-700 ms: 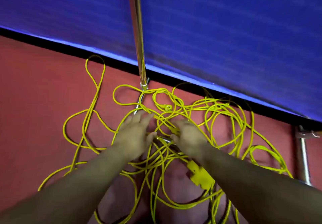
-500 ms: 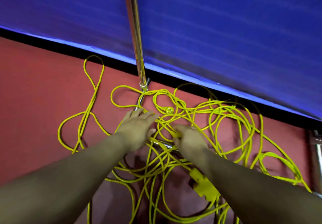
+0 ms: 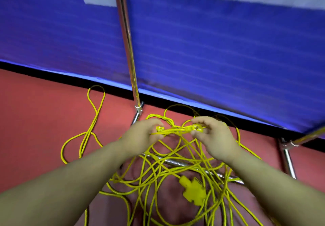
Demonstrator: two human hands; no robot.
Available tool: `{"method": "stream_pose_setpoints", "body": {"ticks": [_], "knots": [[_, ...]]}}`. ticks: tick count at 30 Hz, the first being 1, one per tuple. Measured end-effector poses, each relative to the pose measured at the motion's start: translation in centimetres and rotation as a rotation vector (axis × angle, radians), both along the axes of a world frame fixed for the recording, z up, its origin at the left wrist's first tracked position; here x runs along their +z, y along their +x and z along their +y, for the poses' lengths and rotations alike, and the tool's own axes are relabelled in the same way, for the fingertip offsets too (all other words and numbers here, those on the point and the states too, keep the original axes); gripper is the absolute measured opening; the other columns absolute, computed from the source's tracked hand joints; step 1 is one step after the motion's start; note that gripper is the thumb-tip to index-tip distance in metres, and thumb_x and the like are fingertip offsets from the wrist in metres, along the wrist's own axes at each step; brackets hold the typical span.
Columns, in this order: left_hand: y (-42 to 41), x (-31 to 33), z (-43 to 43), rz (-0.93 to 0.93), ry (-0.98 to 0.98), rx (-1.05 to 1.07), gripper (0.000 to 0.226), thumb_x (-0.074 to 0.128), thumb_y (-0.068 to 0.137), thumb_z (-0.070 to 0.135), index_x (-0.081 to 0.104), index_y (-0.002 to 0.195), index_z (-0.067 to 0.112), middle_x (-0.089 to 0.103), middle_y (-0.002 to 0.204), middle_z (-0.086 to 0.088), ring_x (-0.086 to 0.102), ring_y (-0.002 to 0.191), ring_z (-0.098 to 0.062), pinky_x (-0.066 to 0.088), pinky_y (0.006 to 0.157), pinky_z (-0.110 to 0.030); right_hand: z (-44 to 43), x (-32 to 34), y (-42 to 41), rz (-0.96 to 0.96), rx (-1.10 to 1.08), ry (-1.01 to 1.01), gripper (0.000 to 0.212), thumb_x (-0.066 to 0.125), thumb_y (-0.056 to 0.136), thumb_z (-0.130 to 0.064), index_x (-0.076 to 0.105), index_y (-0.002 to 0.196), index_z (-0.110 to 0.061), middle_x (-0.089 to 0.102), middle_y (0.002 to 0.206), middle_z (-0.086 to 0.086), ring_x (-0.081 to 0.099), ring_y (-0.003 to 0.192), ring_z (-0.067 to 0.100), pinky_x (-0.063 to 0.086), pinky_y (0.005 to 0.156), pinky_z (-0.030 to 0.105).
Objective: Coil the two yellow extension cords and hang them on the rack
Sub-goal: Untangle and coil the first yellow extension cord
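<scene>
Pinching the tangled yellow extension cords (image 3: 168, 169) at frame centre, your left hand (image 3: 140, 136) and right hand (image 3: 212, 136), fingers closed, should free the round yellow plug (image 3: 197, 127) before coiling.

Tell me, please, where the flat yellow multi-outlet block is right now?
In the head view, the outlet block lies on the red floor, low and right of centre, amid tangled cord, below the right hand.

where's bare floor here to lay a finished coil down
Bare floor lies far left, between the wall and the long cord loop. Crowded: the cords tangle over the rack base under both hands.
</scene>
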State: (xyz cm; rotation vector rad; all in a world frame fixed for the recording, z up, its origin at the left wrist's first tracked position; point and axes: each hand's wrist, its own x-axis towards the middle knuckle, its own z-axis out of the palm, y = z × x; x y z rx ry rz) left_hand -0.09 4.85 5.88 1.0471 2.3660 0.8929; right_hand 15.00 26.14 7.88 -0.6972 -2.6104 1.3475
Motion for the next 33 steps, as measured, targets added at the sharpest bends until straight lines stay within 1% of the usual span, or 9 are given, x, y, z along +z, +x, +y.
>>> {"method": "stream_pose_setpoints", "body": {"ticks": [4, 7, 9, 12, 16, 21, 26, 30, 33], "knots": [[3.4, 10.2, 3.3, -0.034, 0.178, -0.005, 0.009, 0.074, 0.079, 0.037, 0.069, 0.086, 0.041, 0.065, 0.071, 0.014, 0.059, 0.062, 0.002, 0.047, 0.063, -0.024, 1.5, 8.5, 5.0, 0.123, -0.158, 0.01, 0.027, 0.078, 0.085, -0.023, 0.069, 0.105, -0.038, 0.073, 0.086, 0.009, 0.068, 0.074, 0.024, 0.049, 0.07, 0.027], [6.9, 18.8, 5.2, 0.016, 0.232, -0.075, 0.005, 0.076, 0.086, 0.029, 0.073, 0.088, 0.033, 0.066, 0.07, 0.015, 0.058, 0.063, 0.004, 0.045, 0.066, -0.021, 2.1, 15.8, 9.4, 0.176, -0.249, 0.01, 0.032, 0.074, 0.088, -0.021, 0.069, 0.119, -0.029, 0.073, 0.094, -0.005, 0.064, 0.065, 0.001, 0.045, 0.067, 0.009], [9.7, 24.5, 6.0, 0.099, 0.267, -0.124, 0.003, 0.075, 0.087, 0.024, 0.074, 0.089, 0.027, 0.064, 0.066, 0.017, 0.055, 0.063, 0.008, 0.039, 0.062, -0.012, 2.5, 20.0, 12.3, 0.213, -0.272, 0.007, 0.037, 0.071, 0.09, -0.019, 0.066, 0.126, -0.025, 0.07, 0.095, -0.004, 0.062, 0.065, 0.005, 0.049, 0.074, 0.017], [14.5, 31.3, 6.1, 0.123, 0.399, -0.12, 0.002, 0.073, 0.088, 0.019, 0.075, 0.088, 0.02, 0.064, 0.065, 0.018, 0.055, 0.061, 0.008, 0.038, 0.062, -0.01, 1.9, 25.8, 16.4, 0.318, -0.271, -0.084, 0.042, 0.067, 0.093, -0.013, 0.061, 0.133, -0.022, 0.068, 0.099, 0.005, 0.07, 0.091, 0.033, 0.056, 0.092, 0.043], [20.5, 36.9, 4.6, -0.039, 0.563, -0.048, 0.005, 0.069, 0.092, 0.017, 0.072, 0.088, 0.015, 0.057, 0.054, 0.019, 0.047, 0.049, 0.004, 0.035, 0.052, -0.011, -0.9, 30.8, 21.8, 0.465, -0.275, -0.211, 0.031, 0.066, 0.094, -0.013, 0.064, 0.123, -0.023, 0.071, 0.094, 0.007, 0.072, 0.097, 0.025, 0.06, 0.087, 0.036], [25.8, 38.5, 2.1, -0.222, 0.609, -0.047, 0.009, 0.068, 0.092, 0.015, 0.071, 0.083, 0.016, 0.055, 0.063, -0.001, 0.042, 0.051, -0.009, 0.033, 0.049, -0.018, -3.2, 32.2, 26.3, 0.577, -0.354, -0.285, 0.024, 0.072, 0.089, -0.015, 0.068, 0.112, -0.024, 0.075, 0.098, 0.007, 0.072, 0.093, 0.025, 0.059, 0.081, 0.035], [27.8, 35.9, 0.2, -0.375, 0.561, -0.004, 0.016, 0.065, 0.093, 0.013, 0.071, 0.079, 0.016, 0.051, 0.058, 0.0, 0.043, 0.054, -0.012, 0.035, 0.052, -0.024, -4.0, 30.7, 26.9, 0.506, -0.396, -0.215, 0.017, 0.074, 0.087, -0.025, 0.073, 0.101, -0.037, 0.076, 0.092, 0.0, 0.072, 0.089, 0.026, 0.056, 0.09, 0.048], [28.0, 36.4, -0.2, -0.525, 0.649, -0.009, 0.023, 0.066, 0.092, 0.012, 0.07, 0.07, 0.018, 0.049, 0.063, -0.002, 0.036, 0.051, -0.01, 0.03, 0.048, -0.022, -5.0, 30.7, 26.2, 0.44, -0.242, -0.394, 0.029, 0.061, 0.096, -0.02, 0.067, 0.121, -0.034, 0.076, 0.102, -0.011, 0.071, 0.097, 0.006, 0.05, 0.097, 0.03], [28.0, 36.9, -0.1, -0.69, 0.738, 0.02, 0.019, 0.059, 0.093, 0.008, 0.063, 0.074, 0.011, 0.049, 0.066, -0.003, 0.032, 0.049, -0.009, 0.027, 0.044, -0.019, -5.2, 32.0, 26.2, 0.39, -0.09, -0.345, 0.044, 0.071, 0.088, -0.014, 0.063, 0.128, -0.031, 0.074, 0.11, -0.017, 0.067, 0.095, -0.006, 0.046, 0.083, 0.012]]}}
